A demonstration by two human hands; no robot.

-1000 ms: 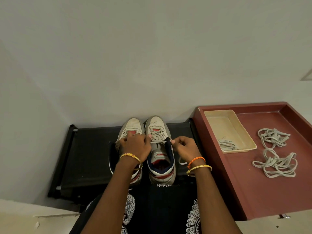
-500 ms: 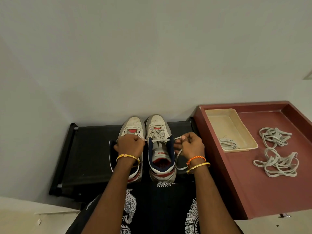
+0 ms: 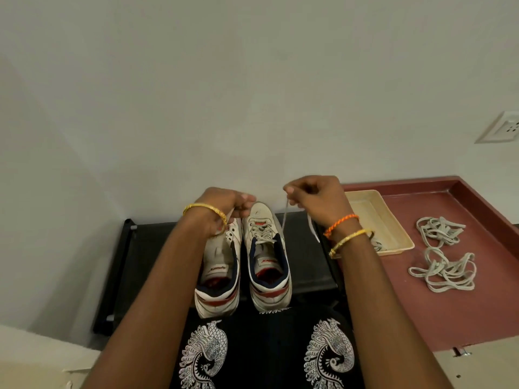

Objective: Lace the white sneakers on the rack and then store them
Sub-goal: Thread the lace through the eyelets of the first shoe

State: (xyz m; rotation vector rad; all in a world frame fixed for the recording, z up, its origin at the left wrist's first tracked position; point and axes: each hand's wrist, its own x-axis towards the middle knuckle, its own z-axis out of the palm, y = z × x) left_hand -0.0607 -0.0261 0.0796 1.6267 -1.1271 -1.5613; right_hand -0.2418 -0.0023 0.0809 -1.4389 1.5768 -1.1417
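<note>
While you were drawing the lace taut, the rack [image 3: 146, 265] carried both sneakers side by side, toes to the wall, with the red tray [image 3: 438, 310] just beside it on your right. The right sneaker [image 3: 266, 256] was the one being laced: its lower eyelets showed crossings, the top ones near the collar looked unfilled. The left sneaker [image 3: 219, 273] showed no lace that could be made out, so the job seemed well short of halfway.

Your left hand [image 3: 224, 206] was raised over the left shoe's toe, fingers curled and pinching one lace [image 3: 285, 217] end. Your right hand [image 3: 314, 197] was lifted above the rack's right edge, thumb and fingers pinching the other end, which hung slack below the wrist.

A good pull here would have been even on both sides, so the ends matched before the next crossing, and kept flat to avoid twists. Spare laces [image 3: 441, 265] lay on the tray, more in the beige dish [image 3: 365, 203].
</note>
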